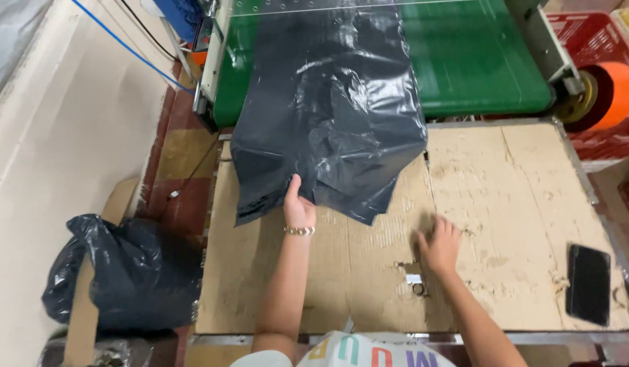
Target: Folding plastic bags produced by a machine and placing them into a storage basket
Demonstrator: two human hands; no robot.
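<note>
Black phone [588, 283] lies flat on cardboard sheet [518, 204], far right of right hand. Orange tape roll [610, 95] up past it. Full black bag [124, 272] on floor, left of left hand.

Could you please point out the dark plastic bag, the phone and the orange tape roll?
dark plastic bag [328, 115], head view, crinkled middle.
phone [589, 284], head view, screen centre.
orange tape roll [617, 92], head view, outer band.

The left hand [298, 204] grips the black plastic bag [328, 109]; the right hand [438, 246] rests flat on the cardboard [518, 197].
</note>
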